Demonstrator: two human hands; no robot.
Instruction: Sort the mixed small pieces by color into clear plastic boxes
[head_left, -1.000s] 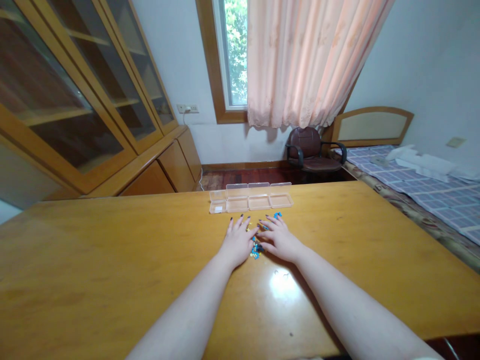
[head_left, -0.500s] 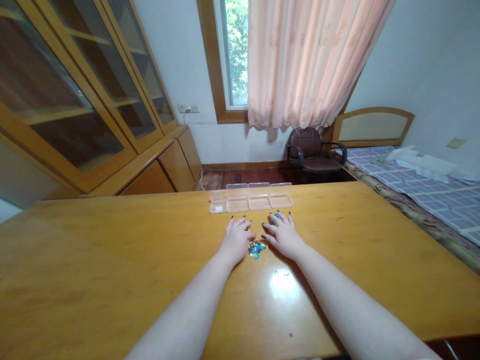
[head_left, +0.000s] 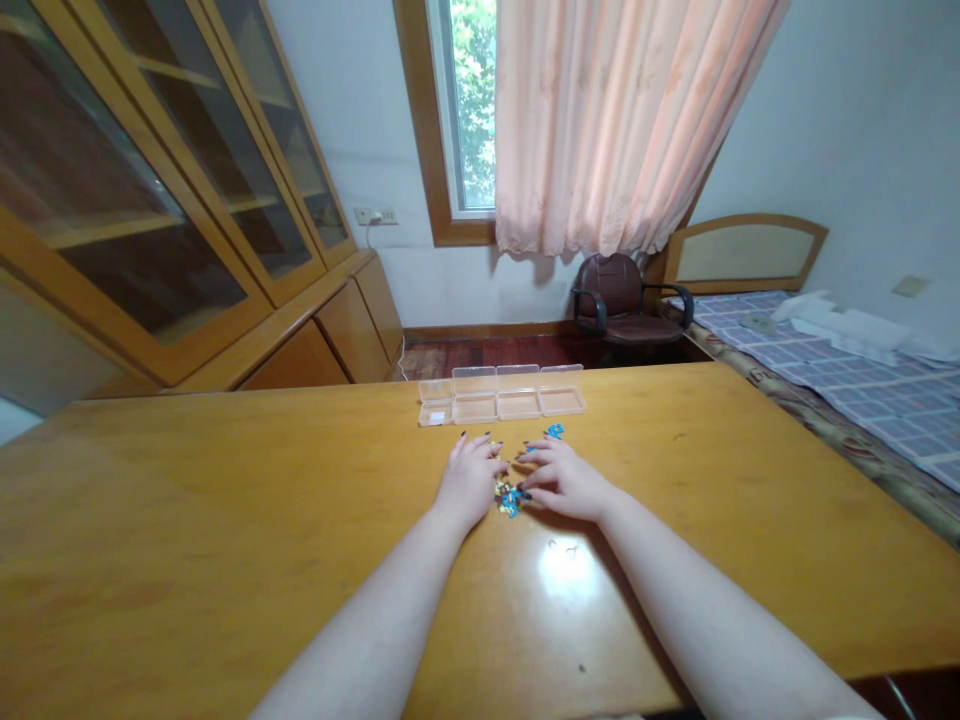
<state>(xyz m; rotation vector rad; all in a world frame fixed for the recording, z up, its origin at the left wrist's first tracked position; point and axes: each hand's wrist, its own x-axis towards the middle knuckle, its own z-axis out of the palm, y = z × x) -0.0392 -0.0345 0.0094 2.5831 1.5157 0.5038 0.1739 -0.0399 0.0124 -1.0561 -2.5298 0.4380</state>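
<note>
My left hand point(head_left: 470, 478) lies palm down on the wooden table point(head_left: 225, 520), fingers stretched out, just left of a small heap of blue and yellow beads point(head_left: 509, 496). On the other side of the heap rests my right hand point(head_left: 561, 475), flat, its fingers turned left and touching the beads. A few blue beads point(head_left: 554, 431) lie apart beyond the right fingertips. Behind both hands stands a row of small clear plastic boxes point(head_left: 501, 396) with their lids up.
A glass-fronted wooden cabinet point(head_left: 150, 200) runs along the left wall. Beyond the table's far edge are a dark office chair point(head_left: 624, 298), a window with a pink curtain point(head_left: 607, 120), and a bed point(head_left: 840, 380) on the right.
My right hand has swung its fingers leftward and drawn back onto the bead heap, leaving the stray blue beads uncovered. My left hand has barely shifted.
</note>
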